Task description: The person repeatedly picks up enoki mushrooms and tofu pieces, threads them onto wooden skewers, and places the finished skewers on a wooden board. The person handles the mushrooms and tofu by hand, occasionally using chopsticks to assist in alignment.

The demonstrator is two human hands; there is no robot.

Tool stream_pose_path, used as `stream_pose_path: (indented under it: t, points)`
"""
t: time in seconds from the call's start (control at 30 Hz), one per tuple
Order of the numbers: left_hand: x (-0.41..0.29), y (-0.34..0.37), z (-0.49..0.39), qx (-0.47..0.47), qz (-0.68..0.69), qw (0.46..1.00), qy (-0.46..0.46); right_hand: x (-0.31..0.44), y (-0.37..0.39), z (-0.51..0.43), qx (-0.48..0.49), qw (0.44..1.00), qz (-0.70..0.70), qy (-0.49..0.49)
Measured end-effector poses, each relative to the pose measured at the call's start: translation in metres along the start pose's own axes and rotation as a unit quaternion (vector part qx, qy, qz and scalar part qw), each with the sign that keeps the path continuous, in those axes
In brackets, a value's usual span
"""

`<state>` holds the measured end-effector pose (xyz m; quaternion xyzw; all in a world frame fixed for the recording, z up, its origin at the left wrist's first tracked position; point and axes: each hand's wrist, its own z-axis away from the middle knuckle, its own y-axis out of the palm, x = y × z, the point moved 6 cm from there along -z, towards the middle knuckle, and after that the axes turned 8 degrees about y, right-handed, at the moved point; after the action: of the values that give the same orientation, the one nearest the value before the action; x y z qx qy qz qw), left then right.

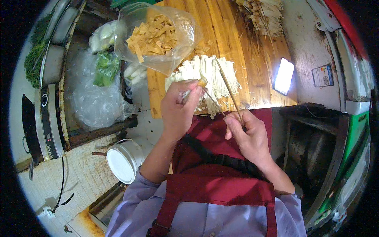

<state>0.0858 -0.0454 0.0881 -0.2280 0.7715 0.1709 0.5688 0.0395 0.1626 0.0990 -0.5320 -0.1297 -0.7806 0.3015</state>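
Note:
My left hand pinches a small roll of yellow tofu skin with pale enoki strands at it, partly covered by the fingers. Thin wooden skewers are in my right hand. One long skewer slants up over the mushrooms, while a thinner skewer runs from the right fingertips to the roll; whether its tip has pierced the roll cannot be told. Behind both hands, trimmed enoki mushrooms lie in a row on the wooden table. Cut tofu skin pieces fill an open clear plastic bag.
Several skewers of rolled enoki lie at the far right. A lit phone rests near the table's right edge. To the left are bagged greens and plastic bags. A white bucket stands by my left elbow.

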Motion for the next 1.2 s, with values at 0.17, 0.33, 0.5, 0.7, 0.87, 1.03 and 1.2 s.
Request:
stream_pose_path:
  t: [0.17,0.33,0.5,0.7,0.87,1.03,1.2]
  points:
    - [-0.015,0.001,0.001,0.074,-0.158,0.974,0.145,0.005,0.003,-0.002,-0.007,1.0,0.016,-0.012]
    - [-0.012,0.028,0.031,0.103,-0.082,0.991,0.034,0.008,0.002,-0.022,-0.002,1.0,0.001,-0.007]
    - [-0.009,0.019,0.016,0.149,-0.18,0.967,0.103,0.011,-0.051,-0.027,-0.072,0.996,0.049,-0.001]
    - [0.008,0.016,0.006,0.099,-0.101,0.988,-0.069,0.022,-0.069,-0.073,-0.189,0.9,0.351,-0.175]
    - [-0.001,0.015,-0.007,0.063,-0.005,0.992,-0.107,-0.002,-0.033,-0.056,-0.08,0.947,0.266,-0.163]
    - [-0.003,0.013,-0.021,0.021,0.015,0.992,-0.126,-0.006,-0.022,-0.042,-0.033,0.964,0.242,-0.108]
    - [-0.003,0.011,-0.023,0.009,0.02,0.993,-0.117,-0.008,-0.02,-0.042,-0.001,0.971,0.212,-0.106]
